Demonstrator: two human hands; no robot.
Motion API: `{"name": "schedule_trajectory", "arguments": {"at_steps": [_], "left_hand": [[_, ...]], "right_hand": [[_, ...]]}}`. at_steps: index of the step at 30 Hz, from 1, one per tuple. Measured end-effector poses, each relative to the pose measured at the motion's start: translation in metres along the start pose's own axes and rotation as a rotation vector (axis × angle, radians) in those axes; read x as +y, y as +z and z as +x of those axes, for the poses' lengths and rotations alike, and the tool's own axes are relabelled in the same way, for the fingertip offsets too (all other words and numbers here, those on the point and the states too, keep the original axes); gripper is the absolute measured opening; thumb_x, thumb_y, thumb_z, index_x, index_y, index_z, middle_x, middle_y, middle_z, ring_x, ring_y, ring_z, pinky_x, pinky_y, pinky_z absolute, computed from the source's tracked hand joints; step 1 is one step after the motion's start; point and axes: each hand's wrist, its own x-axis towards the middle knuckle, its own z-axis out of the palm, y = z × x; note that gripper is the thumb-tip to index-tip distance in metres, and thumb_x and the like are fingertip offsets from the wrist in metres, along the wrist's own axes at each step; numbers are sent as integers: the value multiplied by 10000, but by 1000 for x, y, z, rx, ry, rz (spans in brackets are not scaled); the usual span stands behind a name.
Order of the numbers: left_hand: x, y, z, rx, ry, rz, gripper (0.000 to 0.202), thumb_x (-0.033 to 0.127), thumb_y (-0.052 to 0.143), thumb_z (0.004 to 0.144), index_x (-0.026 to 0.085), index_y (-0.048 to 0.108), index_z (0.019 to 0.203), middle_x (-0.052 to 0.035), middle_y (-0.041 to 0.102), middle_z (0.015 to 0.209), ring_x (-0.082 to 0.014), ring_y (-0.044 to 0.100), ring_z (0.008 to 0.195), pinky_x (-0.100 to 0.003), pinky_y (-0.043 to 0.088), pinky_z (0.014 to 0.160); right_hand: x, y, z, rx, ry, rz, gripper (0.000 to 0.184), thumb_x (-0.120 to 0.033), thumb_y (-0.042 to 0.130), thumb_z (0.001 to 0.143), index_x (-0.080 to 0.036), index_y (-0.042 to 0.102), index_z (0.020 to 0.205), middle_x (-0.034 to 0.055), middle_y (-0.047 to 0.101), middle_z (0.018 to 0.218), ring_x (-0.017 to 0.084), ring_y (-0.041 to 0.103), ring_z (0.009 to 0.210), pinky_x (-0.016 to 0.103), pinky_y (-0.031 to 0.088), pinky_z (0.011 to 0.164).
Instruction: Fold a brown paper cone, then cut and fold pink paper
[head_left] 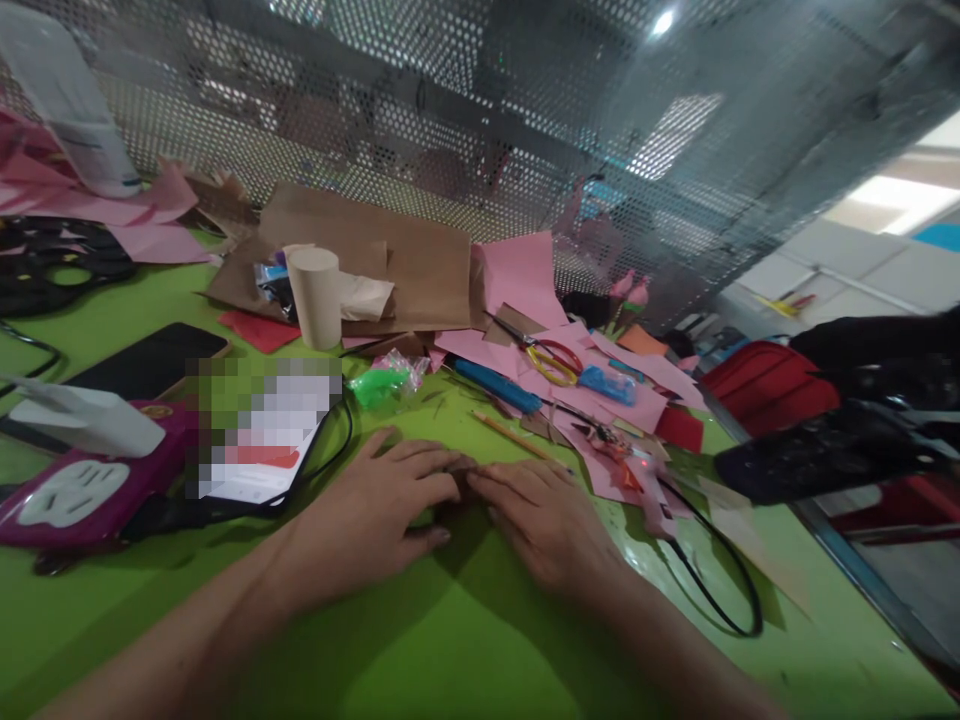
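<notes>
My left hand (pixel 382 505) and my right hand (pixel 551 520) rest low over the green table (pixel 420 660), their fingertips meeting in the middle. The left fingers are stretched forward, with the thumb apart below them. On the right, the fingers lie extended side by side, pointing left. A dark shadow fills the gap under the fingertips, and I cannot make out anything held there. Just beyond the hands are a pencil (pixel 517 437) and a bright green piece (pixel 381 385) with clear plastic wrap. Left of my left hand lies a lit phone (pixel 289 440).
A glue gun (pixel 637 470) with a black cable lies right. Behind are scissors (pixel 553 362), a blue cutter (pixel 495 385), pink paper (pixel 517 275), brown cardboard (pixel 427 265) and a cardboard tube (pixel 315 300). A purple case (pixel 90 485) and a dark phone (pixel 150 365) lie left.
</notes>
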Motion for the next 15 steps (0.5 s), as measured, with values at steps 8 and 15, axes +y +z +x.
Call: {"name": "schedule_trajectory", "arguments": {"at_steps": [8,15], "left_hand": [[0,-3,-2,5,-24,-12,199,268,618,870,301,595,1065,29,539,1401,-244,450,1308,-537,197,1102],[-2,-4,-3,29,-48,-46,208,277,651,849,287,560,1036,46,548,1389,-243,464,1293,-532,211,1102]], "right_hand": [[0,1,1,-19,15,-13,349,-218,451,960,-198,582,1283,94,674,1191,264,603,1002,431,449,850],[-3,0,-1,-12,-8,-38,336,-216,491,950,-216,596,1270,79,659,1228,255,595,1015,421,440,850]]}}
